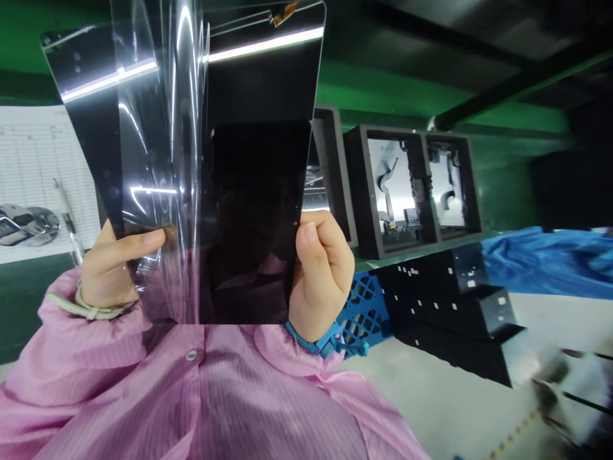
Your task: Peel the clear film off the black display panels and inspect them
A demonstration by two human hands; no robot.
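Observation:
A glossy black screen panel (258, 96) is held up in front of my chest, with light strips mirrored in it. Clear plastic film (184, 147) bulges in folds over its left and middle part. My left hand (119, 262) grips the panel's lower left side, thumb lying on the film. At the lower right edge, my right hand (320, 275) pinches the panel between thumb and bent fingers. A small orange-brown flex piece (283, 14) shows at the panel's top right. The fingers behind the panel are hidden.
Dark compartment trays (357, 191) holding parts with cables and boards stand right of the panel on the green table (507, 185). A printed sheet (38, 147) and a pen (69, 220) lie at the left. Lower right are a blue crate (366, 310), black boxes (445, 313) and blue cloth (550, 262).

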